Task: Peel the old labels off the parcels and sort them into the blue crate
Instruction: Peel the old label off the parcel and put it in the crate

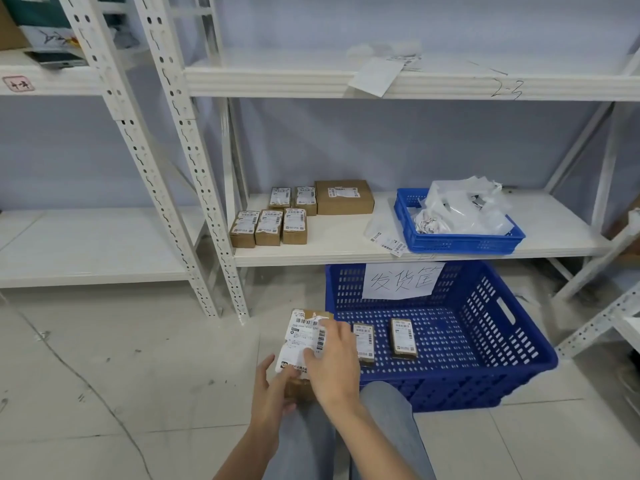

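My left hand [272, 393] grips the near end of a small brown cardboard parcel [300, 388] over my knees. Its white shipping label [302, 337] is partly lifted and wrinkled, and my right hand [334, 362] pinches it from the right. Just to the right stands the large blue crate [485, 368] on the floor, with two small labelled parcels, one [364, 342] near its left wall and another [403, 338] beside it. Several more labelled parcels [269, 226] and a larger brown box [343, 197] sit on the low shelf.
A small blue basket [464, 242] on the low shelf [339, 245] holds crumpled white labels and plastic bags; loose label strips [388, 241] lie beside it. White metal rack posts [194, 168] stand on the left. A paper sign [401, 280] hangs on the crate's far wall.
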`<state>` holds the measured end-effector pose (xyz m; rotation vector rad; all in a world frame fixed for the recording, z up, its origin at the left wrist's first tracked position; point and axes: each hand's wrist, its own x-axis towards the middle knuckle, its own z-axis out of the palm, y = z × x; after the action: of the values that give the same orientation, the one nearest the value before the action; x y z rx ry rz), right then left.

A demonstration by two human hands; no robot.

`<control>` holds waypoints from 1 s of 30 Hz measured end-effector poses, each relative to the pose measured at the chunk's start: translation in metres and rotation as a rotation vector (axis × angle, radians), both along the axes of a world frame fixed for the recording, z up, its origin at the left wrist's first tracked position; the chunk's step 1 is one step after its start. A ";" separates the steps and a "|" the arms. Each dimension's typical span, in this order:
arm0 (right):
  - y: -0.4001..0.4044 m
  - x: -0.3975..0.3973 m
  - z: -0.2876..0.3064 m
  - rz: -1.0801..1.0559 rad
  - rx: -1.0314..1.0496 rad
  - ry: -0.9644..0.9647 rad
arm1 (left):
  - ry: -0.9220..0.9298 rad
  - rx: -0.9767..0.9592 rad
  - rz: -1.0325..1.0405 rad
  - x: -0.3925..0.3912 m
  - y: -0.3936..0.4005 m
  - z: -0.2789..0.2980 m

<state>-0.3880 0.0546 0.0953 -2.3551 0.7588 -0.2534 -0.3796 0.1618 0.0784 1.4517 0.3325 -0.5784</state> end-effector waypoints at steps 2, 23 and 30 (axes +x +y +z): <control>0.003 0.002 0.000 0.116 0.046 -0.027 | -0.050 -0.009 -0.031 -0.002 -0.001 0.004; 0.028 0.005 -0.009 0.195 -0.003 0.046 | -0.238 0.099 -0.156 -0.005 0.010 -0.013; 0.024 0.007 -0.022 0.115 0.283 0.017 | -0.191 0.052 -0.157 -0.001 0.014 -0.020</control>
<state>-0.3807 0.0782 0.0729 -2.1247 0.6199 -0.0708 -0.3810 0.1759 0.0580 1.5792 0.0846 -0.5547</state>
